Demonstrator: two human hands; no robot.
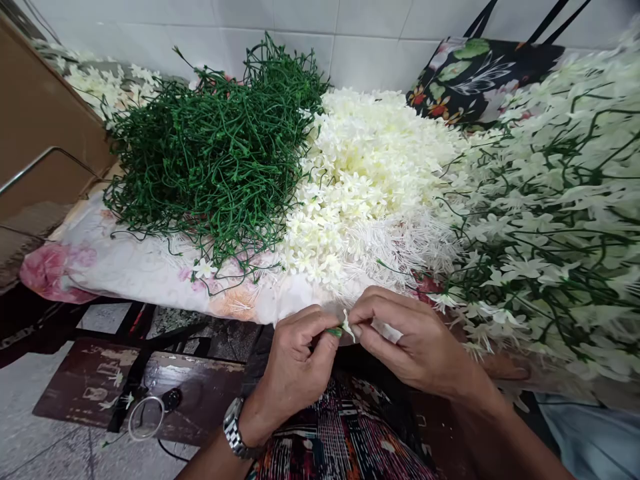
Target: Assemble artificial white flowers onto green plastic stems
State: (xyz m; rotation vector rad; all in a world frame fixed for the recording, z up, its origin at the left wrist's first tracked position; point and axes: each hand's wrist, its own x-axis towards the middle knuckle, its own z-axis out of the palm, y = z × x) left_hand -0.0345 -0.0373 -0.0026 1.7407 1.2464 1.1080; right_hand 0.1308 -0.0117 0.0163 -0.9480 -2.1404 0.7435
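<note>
Near the table's front edge, my left hand [305, 357] pinches a green plastic stem [334, 331] between thumb and fingers. Facing it, my right hand [400, 333] has its thumb and forefinger closed at a small white artificial flower [347, 327], which meets the stem's tip. Beyond them lies a heap of loose white flower heads [370, 160], with a pile of thin white stamens [400, 247] in front of it. A tangled mound of green stems [215, 147] sits to the left. One white flower [204, 269] rests at that mound's front edge.
Assembled white flowers on green stems [550, 253] are piled high at right. A flowered cloth [150, 273] covers the table. A black floral bag [480, 80] leans against the tiled wall [305, 23]. At left stands a cardboard box [45, 100]; below is a brown wooden bench [195, 393].
</note>
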